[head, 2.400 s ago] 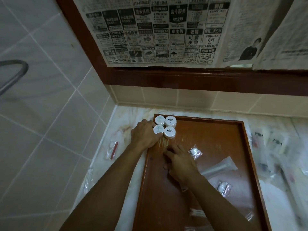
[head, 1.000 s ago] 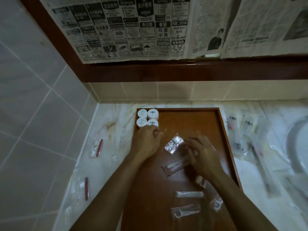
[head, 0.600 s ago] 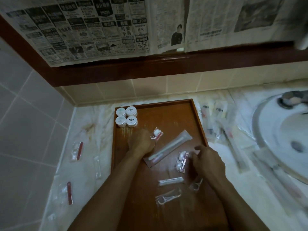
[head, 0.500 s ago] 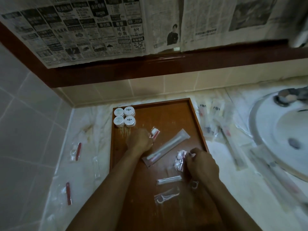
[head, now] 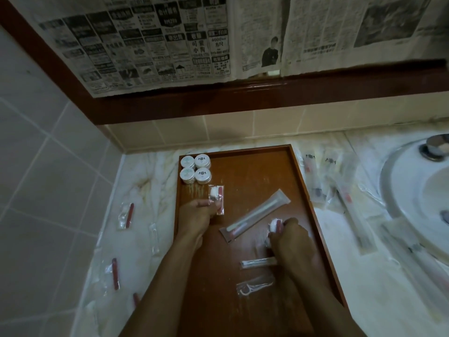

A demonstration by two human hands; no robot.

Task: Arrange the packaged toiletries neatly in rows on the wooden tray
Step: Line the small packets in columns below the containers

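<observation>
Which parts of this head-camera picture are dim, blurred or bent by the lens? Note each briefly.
Head view: the whole scene is dim, with a faint sheen on the wooden tray. The right hand and the packets on the counter near the sink are smeared by blur, while the four white jars stay fairly crisp. The wide lens bows the wall tiles and the red-brown frame.

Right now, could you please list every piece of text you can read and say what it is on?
"可愛小狗": newspaper, classified advert.
"4000++ 方尺": same newspaper, neighbouring advert.
Other newsprint: too small and blurred.
Round white tins: dark emblem on lids, unreadable.
Sachets beside the wooden tray: dark marks, unreadable.
</observation>
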